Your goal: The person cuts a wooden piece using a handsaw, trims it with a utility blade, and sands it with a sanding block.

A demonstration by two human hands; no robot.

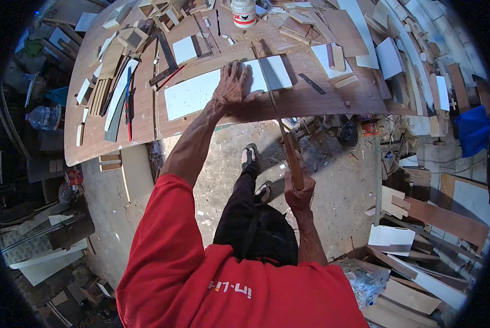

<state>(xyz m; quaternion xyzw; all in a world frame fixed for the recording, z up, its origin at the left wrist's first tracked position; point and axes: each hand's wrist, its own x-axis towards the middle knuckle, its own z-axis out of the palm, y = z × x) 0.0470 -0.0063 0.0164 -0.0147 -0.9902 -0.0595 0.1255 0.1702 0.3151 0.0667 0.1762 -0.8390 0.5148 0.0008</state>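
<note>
A long white board [190, 95] with small dark dots lies across the front part of the worktable. My left hand [232, 86] rests on it, fingers stretched and spread, palm down. My right hand [299, 188] is wrapped round the brown handle of a handsaw [272, 101], below the table's front edge. The saw's thin blade, seen nearly edge-on, runs up across the board to the right of my left hand. A shorter white stretch of board shows on the blade's right side. How deep the blade sits in the board I cannot tell.
On the worktable [365, 101] lie a red pencil [174, 77], a dark metal strip [311, 83], a white tub [244, 13] and several wood offcuts. A blue-and-black tool lies at left. Scrap boards [447, 221] are piled at right, beside a blue bag [473, 131].
</note>
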